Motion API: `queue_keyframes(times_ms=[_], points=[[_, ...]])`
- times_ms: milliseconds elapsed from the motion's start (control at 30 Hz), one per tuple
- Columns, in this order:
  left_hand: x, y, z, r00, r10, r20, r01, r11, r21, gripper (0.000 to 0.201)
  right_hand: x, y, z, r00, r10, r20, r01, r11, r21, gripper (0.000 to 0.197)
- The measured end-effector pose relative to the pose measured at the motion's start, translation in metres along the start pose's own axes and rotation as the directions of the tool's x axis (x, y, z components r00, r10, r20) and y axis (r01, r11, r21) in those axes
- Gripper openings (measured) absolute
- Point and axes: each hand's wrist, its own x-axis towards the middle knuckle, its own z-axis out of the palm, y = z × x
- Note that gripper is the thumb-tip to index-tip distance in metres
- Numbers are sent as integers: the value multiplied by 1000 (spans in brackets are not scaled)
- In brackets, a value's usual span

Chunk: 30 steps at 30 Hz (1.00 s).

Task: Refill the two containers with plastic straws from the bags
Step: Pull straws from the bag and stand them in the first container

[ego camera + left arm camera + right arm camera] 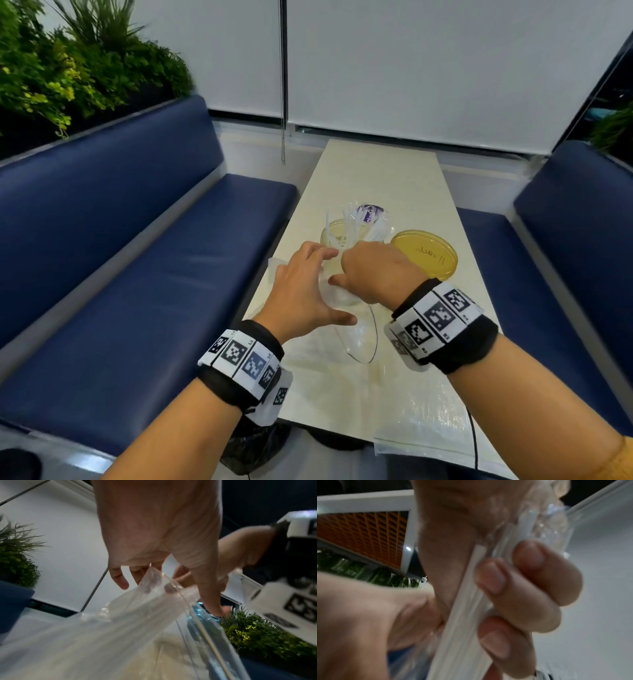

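Observation:
A clear container (329, 236) with a yellow rim stands mid-table with white wrapped straws (349, 224) sticking up from it. To its right lies a round yellow top (424, 255) with handwriting; whether it is a lid or a closed container I cannot tell. My right hand (373, 270) grips a bundle of white straws (465, 601), fingers (530, 585) curled round them, just in front of the clear container. My left hand (305, 291) is spread with straight fingers over a clear plastic bag (359, 339); its thumb (207, 592) touches the bag's (120, 628) open edge.
A second flat clear bag (428, 421) lies on the cream table (383, 171) near its front right edge. A purple-labelled wrapper (371, 210) sits behind the containers. Blue benches (137, 257) flank both sides. A black bin bag (260, 445) hangs below the table's near left corner.

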Motion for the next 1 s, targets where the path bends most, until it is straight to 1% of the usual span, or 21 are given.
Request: queue_keyframes(times_ms=[67, 100, 167, 233, 267, 333, 400, 467, 500, 533, 633, 667, 700, 767, 800, 833, 867, 900, 933, 967, 1000], points=[[2, -4, 9, 999, -37, -36, 37, 999, -14, 100, -6, 2, -14, 1000, -9, -23, 9, 1000, 1, 45], [4, -6, 13, 996, -55, -66, 53, 998, -29, 92, -8, 2, -19, 999, -18, -42, 18, 1000, -15, 44], [8, -8, 21, 985, -71, -156, 66, 997, -38, 64, -11, 3, -29, 995, -40, -91, 36, 998, -44, 39], [13, -5, 24, 970, -51, -237, 61, 998, 35, 32, -11, 4, -36, 989, -50, -142, 44, 998, -49, 40], [15, -2, 24, 965, -38, -258, 58, 996, 70, 27, -11, 5, -38, 983, -48, -178, 40, 998, -46, 44], [19, -3, 23, 960, -31, -277, 65, 992, 112, 30, -9, 10, -43, 960, -9, -280, 20, 999, 36, 52], [22, -6, 22, 953, -48, -299, 87, 989, 116, 32, -7, 24, -48, 900, 100, -425, 10, 969, 249, 59], [25, -7, 21, 946, -75, -315, 104, 992, 77, 44, -5, 38, -47, 788, 233, -571, 83, 878, 472, 63], [26, -6, 21, 944, -83, -320, 107, 993, 57, 47, -3, 39, -45, 752, 269, -601, 141, 826, 546, 66], [28, -7, 22, 942, -85, -326, 101, 994, 30, 47, 0, 36, -41, 751, 265, -605, 206, 776, 596, 68], [33, -14, 25, 945, -114, -306, 82, 990, -115, 35, 12, 9, -21, 813, 144, -564, 327, 688, 648, 63], [33, -18, 26, 943, -124, -308, 82, 986, -148, 36, 16, 3, -18, 808, 144, -572, 358, 651, 669, 57], [33, -19, 26, 939, -142, -313, 94, 982, -163, 37, 19, 0, -15, 790, 183, -586, 403, 564, 720, 48], [32, -18, 21, 926, -186, -328, 134, 975, -176, 39, 22, 0, -16, 733, 326, -597, 525, 287, 801, 27], [32, -18, 18, 920, -206, -335, 148, 971, -190, 40, 21, 0, -15, 713, 390, -583, 567, 169, 806, 28], [33, -17, 15, 913, -227, -338, 163, 964, -208, 39, 21, 0, -12, 709, 430, -559, 585, 84, 806, 41], [34, -17, 12, 910, -240, -338, 166, 958, -233, 37, 23, -1, -6, 725, 440, -530, 584, 16, 812, 56], [36, -15, 9, 910, -253, -329, 172, 952, -255, 33, 24, -6, 1, 761, 420, -495, 559, -36, 828, 67], [37, -14, 7, 914, -246, -324, 160, 950, -269, 28, 25, -12, 9, 803, 378, -461, 517, -56, 854, 69], [37, -11, 5, 922, -236, -308, 149, 948, -280, 21, 27, -18, 17, 837, 335, -434, 468, -23, 884, 63], [37, -8, 2, 932, -212, -296, 128, 952, -279, 11, 30, -23, 24, 857, 310, -412, 414, 60, 908, 50]])
